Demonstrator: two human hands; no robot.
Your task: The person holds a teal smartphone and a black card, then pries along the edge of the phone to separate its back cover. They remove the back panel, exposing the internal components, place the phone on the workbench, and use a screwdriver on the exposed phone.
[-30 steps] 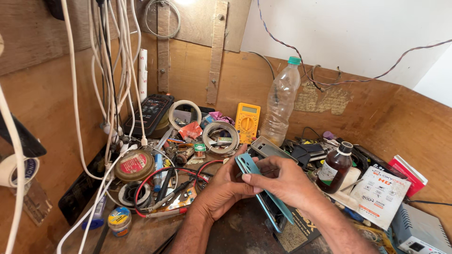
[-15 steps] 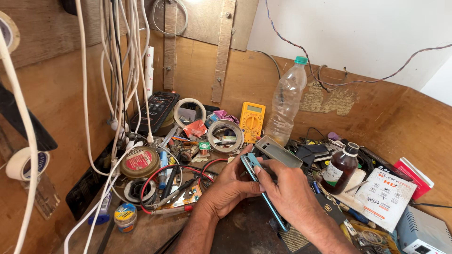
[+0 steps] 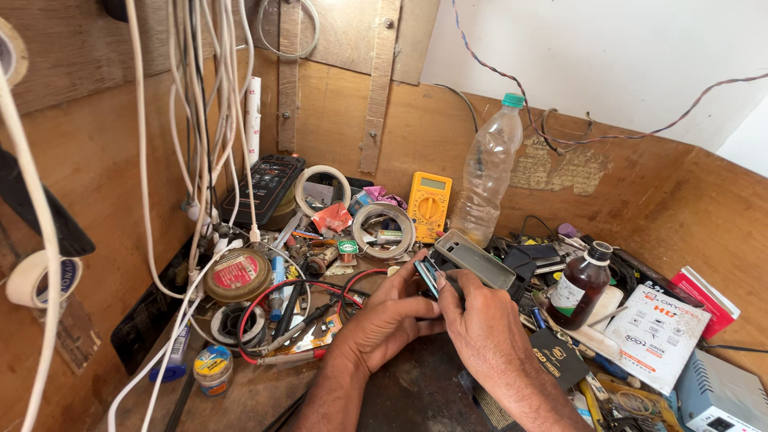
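Together, both hands pinch a thin blue-edged phone (image 3: 430,278) on edge: left hand (image 3: 390,318) grips beneath, right hand (image 3: 480,330) closes over it. Just beyond lies a grey phone case (image 3: 474,258), before the yellow multimeter (image 3: 429,206). Seemingly mid-disassembly; prying next needs gentle, steady pressure.

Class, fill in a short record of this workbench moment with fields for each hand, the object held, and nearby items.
Left hand: grips the blue-edged phone from the left.
Right hand: holds the phone's grey back cover, tilted open.
Behind: yellow multimeter, clear plastic bottle with green cap.
Right side: brown glass bottle.
Left side: round red-labelled tin.
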